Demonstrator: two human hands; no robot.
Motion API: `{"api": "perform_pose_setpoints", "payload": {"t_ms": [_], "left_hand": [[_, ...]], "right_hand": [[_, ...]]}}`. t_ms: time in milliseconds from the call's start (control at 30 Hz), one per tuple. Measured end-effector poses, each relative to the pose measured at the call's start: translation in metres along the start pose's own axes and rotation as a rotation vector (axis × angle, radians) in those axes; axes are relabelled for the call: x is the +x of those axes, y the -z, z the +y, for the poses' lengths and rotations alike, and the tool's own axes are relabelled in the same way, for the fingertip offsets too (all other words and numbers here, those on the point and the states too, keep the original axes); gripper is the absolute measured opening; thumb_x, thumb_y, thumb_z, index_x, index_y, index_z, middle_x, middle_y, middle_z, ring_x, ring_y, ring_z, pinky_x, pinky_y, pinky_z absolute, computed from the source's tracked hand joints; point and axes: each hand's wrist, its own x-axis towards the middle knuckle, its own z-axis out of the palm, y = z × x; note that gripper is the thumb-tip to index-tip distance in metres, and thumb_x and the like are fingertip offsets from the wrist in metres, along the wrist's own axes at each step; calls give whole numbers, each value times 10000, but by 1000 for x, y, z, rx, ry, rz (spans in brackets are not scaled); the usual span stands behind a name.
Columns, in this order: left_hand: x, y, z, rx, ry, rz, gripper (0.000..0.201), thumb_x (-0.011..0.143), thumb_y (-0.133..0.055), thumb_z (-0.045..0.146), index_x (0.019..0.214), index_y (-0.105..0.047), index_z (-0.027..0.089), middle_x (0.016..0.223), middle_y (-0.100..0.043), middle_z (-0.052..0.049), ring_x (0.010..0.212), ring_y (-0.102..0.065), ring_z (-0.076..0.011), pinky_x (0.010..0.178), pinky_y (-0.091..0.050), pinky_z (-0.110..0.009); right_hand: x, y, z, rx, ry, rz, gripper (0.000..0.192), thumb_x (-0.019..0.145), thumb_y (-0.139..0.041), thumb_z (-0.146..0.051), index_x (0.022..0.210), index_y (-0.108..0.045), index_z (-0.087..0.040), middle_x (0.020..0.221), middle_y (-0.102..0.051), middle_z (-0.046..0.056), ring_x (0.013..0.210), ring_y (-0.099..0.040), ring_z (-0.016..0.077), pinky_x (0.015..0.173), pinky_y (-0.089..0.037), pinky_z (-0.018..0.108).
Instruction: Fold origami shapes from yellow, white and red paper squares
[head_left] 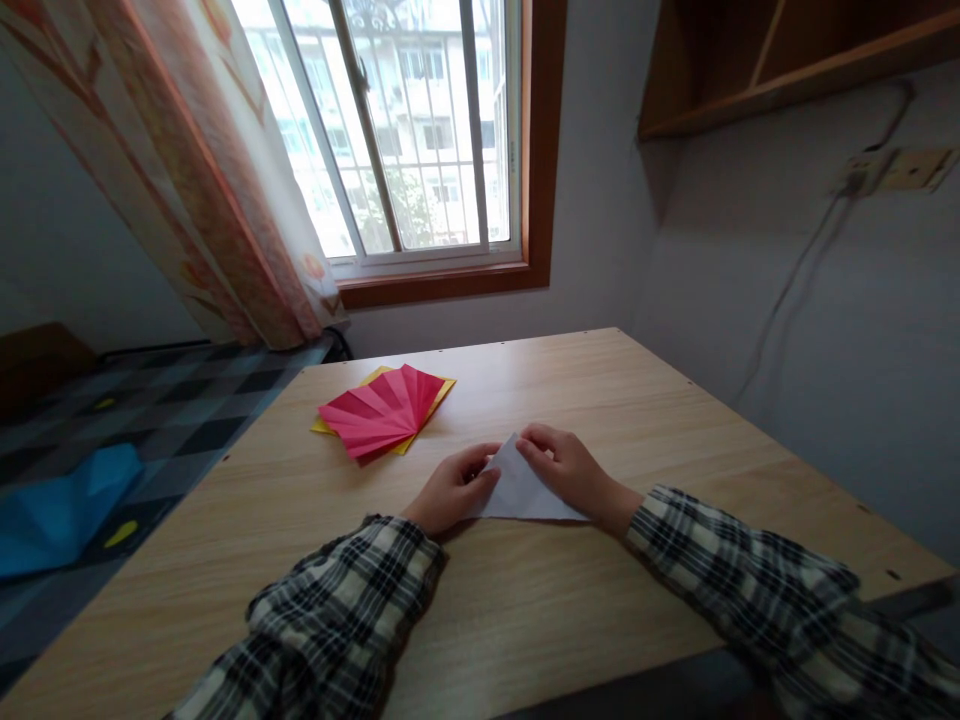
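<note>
Though partly hidden (sides), paper (pixel 514 496) in pinch of left hand (pixel 456 486) and right hand (pixel 576 470).

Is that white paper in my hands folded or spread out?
Folded, apparently: the white paper shows a triangular outline, its peak pointing away.

Wood-framed window (pixel 427 150), bright; floral curtain (pixel 202 180) at its left. Pale right wall (pixel 847 340) carries wooden shelf (pixel 795 92), sockets (pixel 909 170) below.
</note>
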Motion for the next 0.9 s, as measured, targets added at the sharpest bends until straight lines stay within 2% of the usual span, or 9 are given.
{"api": "perform_pose_setpoints", "payload": {"t_ms": [233,333,467,767,900], "left_hand": [[-2,-5,8,74,-8,31,432,886,-597,427,1209,-663,148,926,-715,-76,791,-629,-197,685,-478,-285],[-2,-5,14,126,4,81,362,863,-606,463,1002,-714,146,844,-696,-54,736,-594,-180,649,-451,-268],[-1,-3,20,258,52,171,365,849,-590,492,724,-668,158,651,-589,-8,615,-494,-150,554,-365,-250],[-1,-4,25,258,37,222,377,855,-531,497,649,-582,186,612,-529,8,607,-470,-155,563,-369,-256],[-1,-3,22,266,32,275,359,850,-531,487,674,-602,183,616,-537,7,604,-473,-156,561,-365,-257]], "right_hand": [[-1,2,-1,-36,-6,40,239,938,-526,-320,754,-608,-192,679,-591,0,647,-517,150,592,-366,273],[-1,2,1,-24,-13,67,269,947,-522,-346,741,-605,-193,676,-588,3,646,-515,154,595,-369,277],[1,3,7,-2,-50,119,309,958,-513,-390,744,-613,-190,692,-600,10,664,-533,160,612,-384,278],[4,4,15,68,-98,167,325,929,-553,-437,738,-626,-184,683,-594,9,661,-529,162,598,-387,268],[4,7,23,137,-117,121,323,916,-566,-460,794,-659,-176,738,-634,19,689,-554,165,613,-413,264]]}}
